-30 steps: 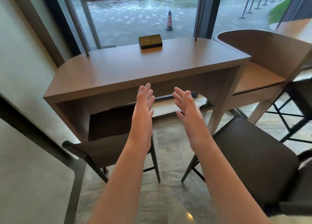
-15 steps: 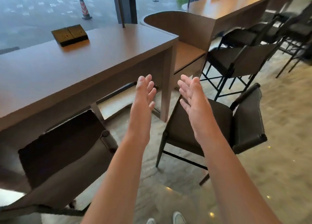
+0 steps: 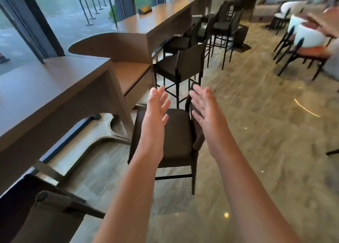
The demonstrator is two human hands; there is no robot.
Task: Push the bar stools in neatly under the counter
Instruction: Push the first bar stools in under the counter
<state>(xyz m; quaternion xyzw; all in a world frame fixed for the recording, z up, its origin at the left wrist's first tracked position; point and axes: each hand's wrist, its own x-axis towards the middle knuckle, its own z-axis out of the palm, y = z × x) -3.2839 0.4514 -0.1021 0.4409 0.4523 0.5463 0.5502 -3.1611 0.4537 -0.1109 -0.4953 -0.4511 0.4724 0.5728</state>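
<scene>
A dark bar stool (image 3: 178, 132) stands on the floor just right of the counter's end leg, out from under the brown wooden counter (image 3: 45, 88). My left hand (image 3: 157, 105) hovers over its seat with straight fingers, holding nothing. My right hand (image 3: 205, 103) is raised beside the stool's backrest, fingers spread, also holding nothing. Another dark stool (image 3: 42, 211) sits at the lower left, partly under the counter.
A second, longer counter (image 3: 165, 15) runs away at the back with several dark stools (image 3: 181, 66) along it. White-backed chairs (image 3: 304, 35) stand at the far right. Polished stone floor (image 3: 256, 132) stretches to the right. Windows line the left side.
The view has swung right from the tucked-in stool to the stool beyond the counter's end. Both hands stay raised with straight fingers and now hover over that stool.
</scene>
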